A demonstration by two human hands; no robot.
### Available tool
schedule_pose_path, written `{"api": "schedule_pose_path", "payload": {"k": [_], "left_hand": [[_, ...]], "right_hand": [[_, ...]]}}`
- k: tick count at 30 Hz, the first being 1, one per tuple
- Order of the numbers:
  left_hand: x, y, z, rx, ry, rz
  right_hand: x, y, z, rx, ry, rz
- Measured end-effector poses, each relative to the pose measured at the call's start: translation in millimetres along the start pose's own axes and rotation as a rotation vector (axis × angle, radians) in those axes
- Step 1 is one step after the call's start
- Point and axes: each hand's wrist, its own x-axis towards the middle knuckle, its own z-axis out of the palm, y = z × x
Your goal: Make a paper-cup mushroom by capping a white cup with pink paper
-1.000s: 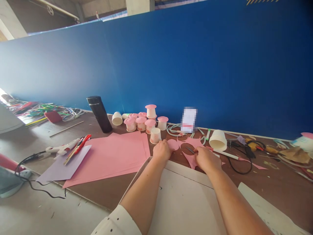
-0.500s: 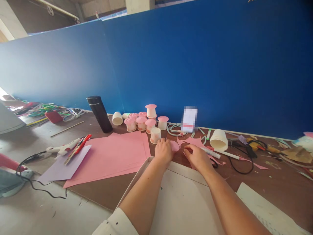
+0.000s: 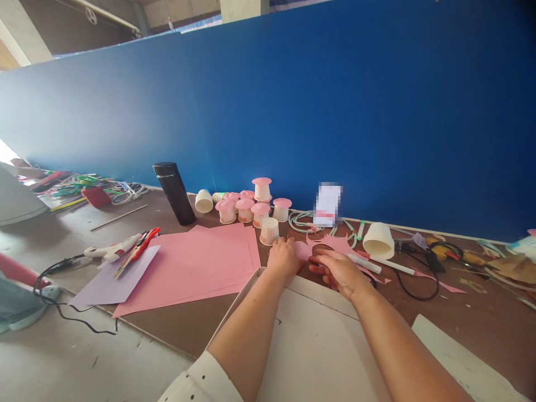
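My left hand (image 3: 285,258) is closed at the left edge of a pink paper circle (image 3: 302,249), its fingertips partly hidden from me. To the right, my right hand (image 3: 338,272) has its fingers apart near the circle's edge, with nothing visible in it. Just beyond my left hand stands a small paper cup (image 3: 269,231) with a window drawn on it and no pink top. Behind it are several paper cups with pink paper tops (image 3: 261,213), one of them stacked higher. A cut-out pink paper scrap (image 3: 333,242) lies past my right hand.
Pink sheets (image 3: 201,262) lie left, with a lilac sheet (image 3: 119,279), a utility knife (image 3: 138,251) and a glue gun (image 3: 109,249) by them. A black flask (image 3: 175,192) stands behind. A white box lid (image 3: 314,340) lies under my forearms. Nested cups (image 3: 378,240) lie right.
My right hand's fingers have gone from a pinch to spread apart beside the pink circle. My left hand stays at the circle. The whole view has shifted slightly.
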Motion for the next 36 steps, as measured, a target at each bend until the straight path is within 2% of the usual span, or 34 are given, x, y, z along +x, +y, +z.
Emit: {"api": "schedule_pose_path", "payload": {"k": [7,18,29,36], "left_hand": [[0,0,-2,-0.047,-0.017,-0.015],[-1,2,-6,-0.03,-0.051,0.019],[3,-1,-3,-0.088,-0.092,-0.047],[3,-3,-4,-0.115,-0.103,-0.047]], "right_hand": [[7,3,-5,0.169,-0.032,0.049],[7,1,-7,0.192,-0.081,0.092],[3,-7,-13,0.267,-0.142,0.171],[6,-5,-11,0.307,-0.104,0.192]]}}
